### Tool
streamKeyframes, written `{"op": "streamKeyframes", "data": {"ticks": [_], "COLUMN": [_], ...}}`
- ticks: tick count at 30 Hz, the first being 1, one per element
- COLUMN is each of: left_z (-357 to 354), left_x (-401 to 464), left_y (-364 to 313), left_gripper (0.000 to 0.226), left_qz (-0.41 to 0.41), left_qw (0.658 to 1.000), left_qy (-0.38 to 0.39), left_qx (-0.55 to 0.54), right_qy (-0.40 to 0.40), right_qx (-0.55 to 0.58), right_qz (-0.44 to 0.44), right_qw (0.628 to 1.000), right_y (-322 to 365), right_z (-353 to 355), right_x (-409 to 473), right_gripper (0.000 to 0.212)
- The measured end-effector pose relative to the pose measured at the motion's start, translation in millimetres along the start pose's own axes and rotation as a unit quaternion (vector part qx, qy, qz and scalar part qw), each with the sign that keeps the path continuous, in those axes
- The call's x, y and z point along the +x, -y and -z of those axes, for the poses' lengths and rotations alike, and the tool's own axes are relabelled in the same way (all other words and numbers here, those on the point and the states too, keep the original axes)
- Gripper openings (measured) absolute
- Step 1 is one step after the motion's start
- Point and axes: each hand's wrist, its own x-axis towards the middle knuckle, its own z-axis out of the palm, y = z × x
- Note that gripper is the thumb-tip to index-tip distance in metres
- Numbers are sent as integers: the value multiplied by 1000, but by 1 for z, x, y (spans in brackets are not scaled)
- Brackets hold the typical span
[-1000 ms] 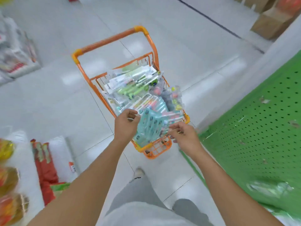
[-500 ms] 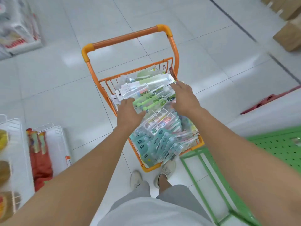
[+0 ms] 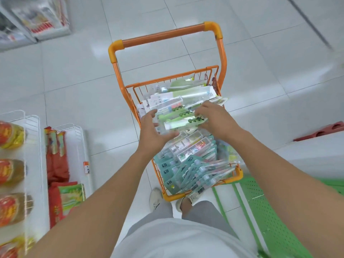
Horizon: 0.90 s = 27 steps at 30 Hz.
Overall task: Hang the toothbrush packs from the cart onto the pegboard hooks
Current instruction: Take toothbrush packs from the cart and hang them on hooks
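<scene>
Now both hands [image 3: 153,132] [image 3: 214,121] grip green packs [image 3: 183,119].

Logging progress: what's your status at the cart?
Left hand and right hand grip the green toothbrush packs atop the cart. Nothing hung yet. Nothing in the way.

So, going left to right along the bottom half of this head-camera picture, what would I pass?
Bottles on the white wire shelf → red packets → left hand → orange cart holding toothbrush packs → green pegboard.
</scene>
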Motion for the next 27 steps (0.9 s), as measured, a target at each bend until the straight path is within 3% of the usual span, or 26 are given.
{"op": "streamKeyframes", "data": {"ticks": [2, 3, 6, 8, 10, 12, 14, 16, 22, 27], "left_z": [9, 12, 14, 20, 34, 49, 59, 63, 60, 58], "left_x": [-2, -2, -1, 2, 5, 5, 2, -2, -20, -28], "left_y": [-11, -17, -34, -38, -32, -22, -13, -6, 9, 5], "left_gripper": [103, 95, 33, 17, 28, 34, 29, 22, 26, 11], "left_qz": [29, 32, 44, 61, 70, 83, 105, 134, 184, 191], "left_qw": [996, 993, 973, 967, 970, 974, 975, 972, 965, 957], "left_qy": [-6, 8, 72, 33, -5, -16, -9, -3, -4, 21], "left_qx": [-81, -110, -216, -245, -233, -209, -197, -195, -187, -218], "right_qy": [-47, -61, 9, 48, 6, 25, 81, 69, 49, 9], "right_qx": [141, 195, 316, 363, 265, 68, -60, -122, -188, -51], "right_qz": [-19, -25, -34, -27, -40, -31, -2, 29, 51, 32], "right_qw": [989, 979, 948, 930, 963, 997, 995, 990, 980, 998], "right_y": [8, 17, 47, 54, 46, 36, 34, 37, 40, 55], "right_z": [14, 18, 21, 18, 12, 0, -15, -28, -33, 4], "right_x": [-5, -6, 3, 14, 27, 34, 37, 39, 40, 19], "right_gripper": [36, 35, 32, 29, 30, 41, 51, 54, 44, 38]}}
